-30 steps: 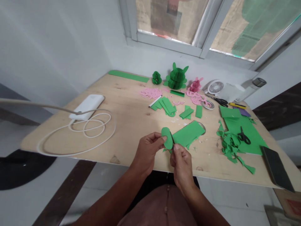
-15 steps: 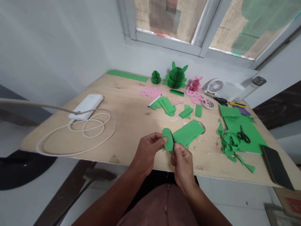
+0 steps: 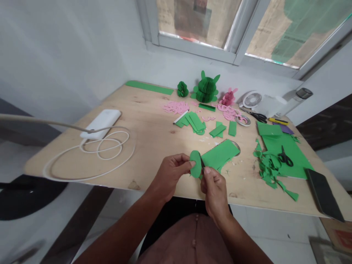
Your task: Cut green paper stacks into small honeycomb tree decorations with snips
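Just above the table's front edge, my left hand [image 3: 173,172] pinches a rounded green paper piece [image 3: 195,165] between thumb and fingers. My right hand [image 3: 215,185] is closed around small dark scissors [image 3: 202,162], whose blades lie along the paper's right edge; the handles are hidden in my fingers. Behind them, larger green paper pieces [image 3: 220,154] lie over a ring-shaped roll that is mostly covered. Farther back are green paper strips [image 3: 195,123] beside a white pen [image 3: 181,116].
Green scraps [image 3: 269,167] and black scissors [image 3: 285,157] lie right, on green sheets [image 3: 294,154], near a dark phone [image 3: 324,194]. Paper figures [image 3: 206,90], pink cutouts [image 3: 176,107] and a small fan [image 3: 251,99] are at the back. A power bank [image 3: 101,124] with coiled cable lies left.
The green piece has turned slightly and shifted a little left and down against the scissors. My left forearm has moved slightly left. Both hands keep their holds.
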A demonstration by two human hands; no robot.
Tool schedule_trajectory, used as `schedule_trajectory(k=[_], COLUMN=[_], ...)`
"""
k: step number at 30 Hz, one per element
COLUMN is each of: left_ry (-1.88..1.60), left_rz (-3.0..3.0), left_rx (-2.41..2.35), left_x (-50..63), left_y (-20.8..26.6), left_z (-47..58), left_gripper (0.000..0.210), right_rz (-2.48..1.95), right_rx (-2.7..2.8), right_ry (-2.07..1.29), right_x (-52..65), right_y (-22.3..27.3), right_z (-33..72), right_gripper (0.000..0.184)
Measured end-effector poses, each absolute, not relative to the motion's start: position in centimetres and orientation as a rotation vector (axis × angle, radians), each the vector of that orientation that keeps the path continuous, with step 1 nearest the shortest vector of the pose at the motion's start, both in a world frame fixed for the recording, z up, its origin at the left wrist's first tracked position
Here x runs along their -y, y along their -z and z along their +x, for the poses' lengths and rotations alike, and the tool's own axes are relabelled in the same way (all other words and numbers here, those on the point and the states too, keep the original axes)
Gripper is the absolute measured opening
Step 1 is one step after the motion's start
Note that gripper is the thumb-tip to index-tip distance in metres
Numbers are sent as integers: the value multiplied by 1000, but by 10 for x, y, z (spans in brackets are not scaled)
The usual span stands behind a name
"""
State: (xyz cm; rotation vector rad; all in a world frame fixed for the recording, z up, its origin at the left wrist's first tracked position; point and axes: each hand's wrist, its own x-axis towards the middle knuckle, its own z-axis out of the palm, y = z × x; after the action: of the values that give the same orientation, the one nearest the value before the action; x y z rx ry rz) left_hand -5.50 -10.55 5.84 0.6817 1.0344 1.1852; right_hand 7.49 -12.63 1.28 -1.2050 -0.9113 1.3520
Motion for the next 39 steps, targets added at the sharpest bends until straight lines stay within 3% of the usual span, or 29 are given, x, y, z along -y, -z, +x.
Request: schedule_trajectory(k=[30, 35, 39], left_ry=[-1013, -863, -670], left_rz=[976, 1096, 1207], left_rx=[-1071, -1061, -1010], left_x=[98, 89, 83], left_y=[-68, -68, -74], left_z=[-71, -80, -85], left_gripper=[10, 9, 8], right_rz=[-1261, -1208, -1199], right_rx=[972, 953, 1084], right_ry=[-1338, -1358, -1385], right_x=[126, 119, 105], right_y=[-17, -28, -49], right_z=[84, 92, 97], right_gripper=[41, 42, 30])
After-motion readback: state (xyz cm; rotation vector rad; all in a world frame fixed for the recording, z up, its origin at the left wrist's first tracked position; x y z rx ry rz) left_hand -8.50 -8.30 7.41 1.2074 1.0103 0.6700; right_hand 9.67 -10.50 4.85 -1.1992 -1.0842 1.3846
